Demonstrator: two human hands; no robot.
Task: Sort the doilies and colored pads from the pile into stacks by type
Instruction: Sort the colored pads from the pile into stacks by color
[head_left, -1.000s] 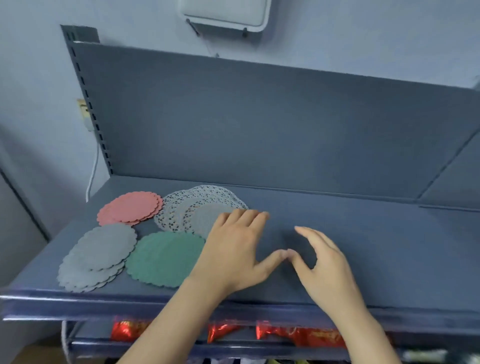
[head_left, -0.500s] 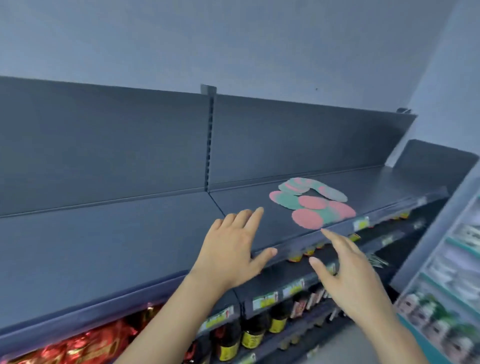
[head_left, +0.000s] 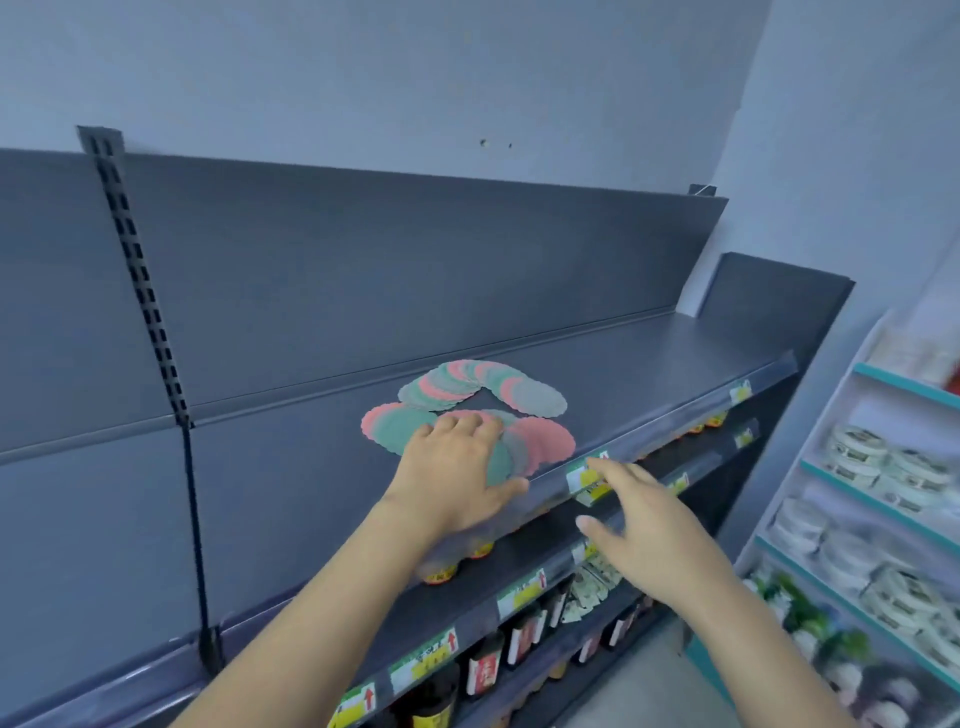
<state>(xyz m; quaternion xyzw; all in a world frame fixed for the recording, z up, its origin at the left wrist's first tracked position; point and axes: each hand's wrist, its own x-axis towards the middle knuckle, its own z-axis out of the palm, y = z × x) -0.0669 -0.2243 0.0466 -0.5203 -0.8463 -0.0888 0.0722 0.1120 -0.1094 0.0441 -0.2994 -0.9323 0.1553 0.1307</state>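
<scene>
Even, cool light — motion blur, wide-angle bending at edges.

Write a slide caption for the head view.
Left hand spread over the fanned pad pile on a shelf; right hand open nearby.

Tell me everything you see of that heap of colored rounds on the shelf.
The pile is a loose spread of thin round pads with scalloped edges, pink, green and grey, like paper or felt. They lie flat, overlapping, in two fanned clusters on the dark grey shelf near its front edge. The left hand, fingers straight, lies over the near cluster; the right hand hangs apart from it.
</scene>
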